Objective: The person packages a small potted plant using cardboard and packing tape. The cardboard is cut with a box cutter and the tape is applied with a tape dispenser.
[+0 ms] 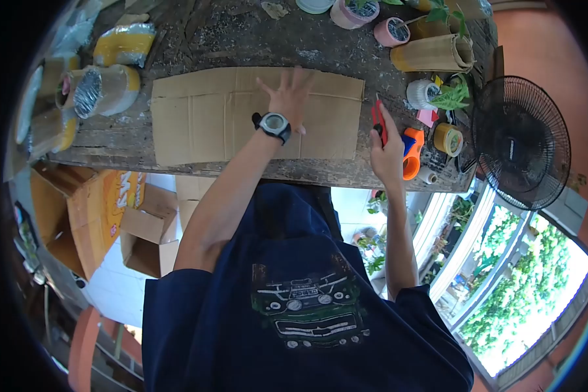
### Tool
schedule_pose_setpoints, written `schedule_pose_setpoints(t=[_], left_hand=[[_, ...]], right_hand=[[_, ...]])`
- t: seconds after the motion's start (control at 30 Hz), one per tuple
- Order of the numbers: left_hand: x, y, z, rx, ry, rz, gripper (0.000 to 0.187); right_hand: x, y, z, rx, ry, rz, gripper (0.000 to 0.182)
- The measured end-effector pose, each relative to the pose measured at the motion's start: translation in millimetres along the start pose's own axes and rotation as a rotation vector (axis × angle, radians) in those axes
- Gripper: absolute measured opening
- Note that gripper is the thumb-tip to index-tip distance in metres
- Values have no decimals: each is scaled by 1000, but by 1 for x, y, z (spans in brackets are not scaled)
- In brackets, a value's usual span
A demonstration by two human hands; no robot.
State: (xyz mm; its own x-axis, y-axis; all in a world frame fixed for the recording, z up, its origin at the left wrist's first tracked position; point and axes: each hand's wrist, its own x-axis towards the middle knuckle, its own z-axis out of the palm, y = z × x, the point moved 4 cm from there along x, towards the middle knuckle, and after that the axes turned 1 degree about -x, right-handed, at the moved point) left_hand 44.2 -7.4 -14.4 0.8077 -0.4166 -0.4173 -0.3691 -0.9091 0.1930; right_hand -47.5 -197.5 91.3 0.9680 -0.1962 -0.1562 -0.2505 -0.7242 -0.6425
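A flat, creased sheet of cardboard (196,124) lies along the front of a worn wooden table (209,39). My left hand (289,101), with a watch (274,124) on its wrist, rests spread on the cardboard right of its middle. Just beyond the sheet's right end, my right hand (389,153) is closed around a red utility knife (379,121), its tip pointing away from me. Beside that hand stands an orange tape dispenser (412,153) with a blue part.
Wrapped cardboard tubes (108,90) lie at the left. Small pots (392,31), a plant (452,95) and a tape roll (448,139) line the right side. A black fan (519,142) stands at the right edge. Open cardboard boxes (149,228) sit below the table.
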Motion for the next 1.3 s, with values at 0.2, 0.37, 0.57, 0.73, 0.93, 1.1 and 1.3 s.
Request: schedule_pose_setpoints(t=[0.2, 0.37, 0.57, 0.73, 0.93, 1.1, 1.3], left_hand=[[2, -23, -16, 28, 125, 56, 113], [6, -31, -49, -289, 140, 258, 48], [-77, -65, -248, -620, 611, 245, 33], [-155, -145, -273, -1621, 905, 299, 34], [-184, -141, -92, -2124, 935, -122, 32], [-179, -77, 92, -2436, 598, -724, 29], [-174, -48, 127, -2212, -496, -829, 25]], right_hand=[[-84, 29, 31, 41, 67, 100, 59], [-130, 35, 31, 272, 134, 376, 61], [-149, 36, 14, 475, 290, 363, 61], [-139, 28, 15, 517, 321, 205, 59], [-134, 4, 12, 509, 320, 115, 59], [-115, 9, 34, 405, 225, 62, 58], [-69, 7, 102, 222, 126, -46, 59]])
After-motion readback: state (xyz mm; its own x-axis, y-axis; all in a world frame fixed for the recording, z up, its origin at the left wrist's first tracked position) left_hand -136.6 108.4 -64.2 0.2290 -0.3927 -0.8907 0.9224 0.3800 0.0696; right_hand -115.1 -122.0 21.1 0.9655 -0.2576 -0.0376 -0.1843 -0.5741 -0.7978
